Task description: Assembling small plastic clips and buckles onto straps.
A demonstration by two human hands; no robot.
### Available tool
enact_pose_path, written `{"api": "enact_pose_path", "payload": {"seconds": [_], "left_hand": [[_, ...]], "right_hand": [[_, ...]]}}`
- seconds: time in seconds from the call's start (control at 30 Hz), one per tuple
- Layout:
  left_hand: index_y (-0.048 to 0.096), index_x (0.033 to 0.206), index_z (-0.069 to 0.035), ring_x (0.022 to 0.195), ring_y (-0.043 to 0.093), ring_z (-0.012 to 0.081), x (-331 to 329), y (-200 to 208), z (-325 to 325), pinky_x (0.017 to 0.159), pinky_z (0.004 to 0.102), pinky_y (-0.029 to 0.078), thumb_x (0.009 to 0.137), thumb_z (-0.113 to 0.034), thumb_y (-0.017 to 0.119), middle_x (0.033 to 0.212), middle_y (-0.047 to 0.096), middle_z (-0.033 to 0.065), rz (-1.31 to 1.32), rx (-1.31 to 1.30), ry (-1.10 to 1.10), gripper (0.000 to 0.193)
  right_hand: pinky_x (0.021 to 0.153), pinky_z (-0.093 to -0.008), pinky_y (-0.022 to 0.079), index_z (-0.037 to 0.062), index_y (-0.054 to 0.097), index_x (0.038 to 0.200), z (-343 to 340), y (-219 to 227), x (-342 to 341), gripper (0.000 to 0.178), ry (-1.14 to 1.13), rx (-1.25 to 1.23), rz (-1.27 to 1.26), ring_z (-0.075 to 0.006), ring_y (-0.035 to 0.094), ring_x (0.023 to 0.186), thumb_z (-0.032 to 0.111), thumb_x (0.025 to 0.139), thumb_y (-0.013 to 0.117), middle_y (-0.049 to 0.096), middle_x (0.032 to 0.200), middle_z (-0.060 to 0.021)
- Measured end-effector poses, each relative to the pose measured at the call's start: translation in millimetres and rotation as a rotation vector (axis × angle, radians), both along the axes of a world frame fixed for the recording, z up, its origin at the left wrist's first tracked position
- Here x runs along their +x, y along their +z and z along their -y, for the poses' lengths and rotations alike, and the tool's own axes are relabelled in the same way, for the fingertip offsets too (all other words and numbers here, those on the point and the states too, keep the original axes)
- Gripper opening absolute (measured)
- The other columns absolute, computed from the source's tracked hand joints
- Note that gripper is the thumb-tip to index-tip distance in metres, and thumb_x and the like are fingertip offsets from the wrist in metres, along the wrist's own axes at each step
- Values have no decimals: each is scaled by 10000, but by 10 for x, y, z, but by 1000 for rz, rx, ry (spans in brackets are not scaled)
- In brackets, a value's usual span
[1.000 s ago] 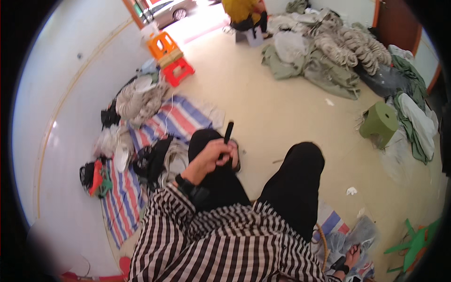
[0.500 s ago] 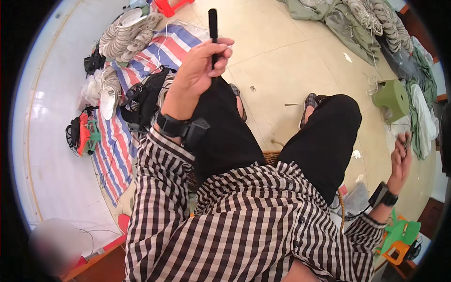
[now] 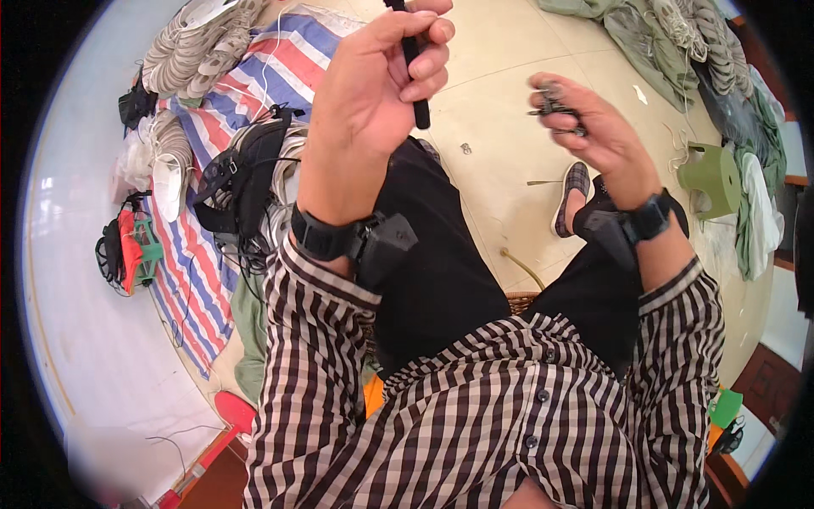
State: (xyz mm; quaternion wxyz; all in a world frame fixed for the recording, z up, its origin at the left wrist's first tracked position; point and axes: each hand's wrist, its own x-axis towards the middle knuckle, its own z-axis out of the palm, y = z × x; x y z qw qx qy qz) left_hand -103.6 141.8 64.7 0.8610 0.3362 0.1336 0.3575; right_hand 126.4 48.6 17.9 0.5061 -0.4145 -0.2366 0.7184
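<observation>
My left hand (image 3: pixel 369 102) is raised at the upper middle, its fingers closed round a slim black stick (image 3: pixel 421 109). The stick's lower end shows below the fingers, and its top runs up to the picture's edge. To the right, over the floor, my right hand (image 3: pixel 606 140) is closed on a small bunch of dark, metallic-looking pieces (image 3: pixel 555 103). Blur hides what kind they are. The two hands are apart. Each wrist wears a black band with a dark box on it.
A striped sheet (image 3: pixel 199 280) lies at the left with a black backpack (image 3: pixel 242 174) and stacks of pale shoe-shaped pieces (image 3: pixel 199 47). Green cloth (image 3: pixel 636 51) is heaped at the far right, above an olive stool (image 3: pixel 710 180). A wicker rim (image 3: pixel 520 302) shows between my legs.
My right hand has swung in from the far right toward the middle, bringing the dark pieces into plain view. My left hand has risen, and more of the stick shows below it.
</observation>
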Motion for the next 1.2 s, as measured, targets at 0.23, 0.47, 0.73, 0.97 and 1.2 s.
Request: {"api": "enact_pose_path", "payload": {"seconds": [0.23, 0.47, 0.73, 0.97, 1.2], "left_hand": [[443, 1041, 48, 503, 347, 74, -238, 61, 114, 398, 198, 276, 870, -49, 431, 741, 429, 54, 149, -192, 65, 197], [510, 968, -13, 462, 378, 81, -710, 31, 401, 404, 203, 279, 849, -99, 467, 709, 486, 42, 19, -136, 373, 153], [499, 962, -42, 471, 406, 82, -1517, -1322, 1103, 380, 191, 275, 810, -92, 510, 708, 517, 38, -509, -460, 680, 160], [517, 911, -34, 461, 429, 71, -1812, -2142, 1579, 357, 186, 265, 785, -70, 507, 655, 534, 29, -717, -533, 759, 131], [516, 901, -36, 466, 439, 63, -1781, -2456, 1700, 358, 184, 255, 772, -50, 491, 677, 558, 33, -778, -517, 658, 132]], "right_hand": [[357, -148, 298, -5, 530, 1005, -468, -998, -342, 174, 83, -220, -25, -51, 410, 540, 105, 886, 469, 462, 737, -19], [354, -148, 280, 9, 512, 1000, -342, -1611, -284, 163, 15, -377, -56, -42, 391, 532, 93, 863, 484, 445, 717, -1], [368, -146, 269, 21, 513, 1053, -95, -1795, -112, 218, -1, -422, 65, -47, 397, 552, 119, 859, 484, 426, 708, 16], [368, -134, 263, 59, 584, 914, 170, -1384, -553, 137, -53, -441, 620, -19, 411, 480, 131, 875, 475, 550, 702, 47], [737, -207, 372, 36, 558, 1061, 584, -1622, -127, 319, 123, -203, 617, -76, 454, 790, -43, 798, 394, 538, 932, 22]]}}
